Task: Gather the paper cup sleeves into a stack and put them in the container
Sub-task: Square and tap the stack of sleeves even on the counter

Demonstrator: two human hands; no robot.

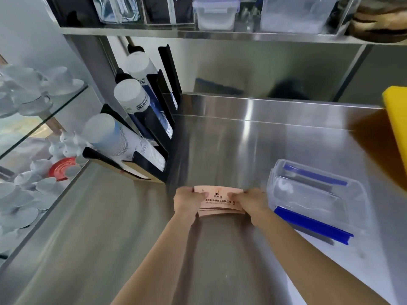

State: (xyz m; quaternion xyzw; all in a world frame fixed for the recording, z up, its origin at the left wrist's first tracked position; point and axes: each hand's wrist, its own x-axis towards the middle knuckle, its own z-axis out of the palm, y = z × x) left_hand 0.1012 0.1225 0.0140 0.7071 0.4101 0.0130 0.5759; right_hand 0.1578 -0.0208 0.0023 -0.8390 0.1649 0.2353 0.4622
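A stack of flat pinkish paper cup sleeves (218,200) with dark print lies on the steel counter (220,139), near its middle. My left hand (187,202) grips the stack's left end and my right hand (253,202) grips its right end, fingers over the top sleeve. A clear plastic container (317,194) with blue clip latches sits open just to the right of my right hand; nothing shows inside it.
A black rack holding rows of paper cups (136,119) stands at the counter's left edge. A yellow block (396,119) sits at the far right. Glass shelves with white cups (33,95) are further left. A steel shelf with tubs (215,14) hangs above.
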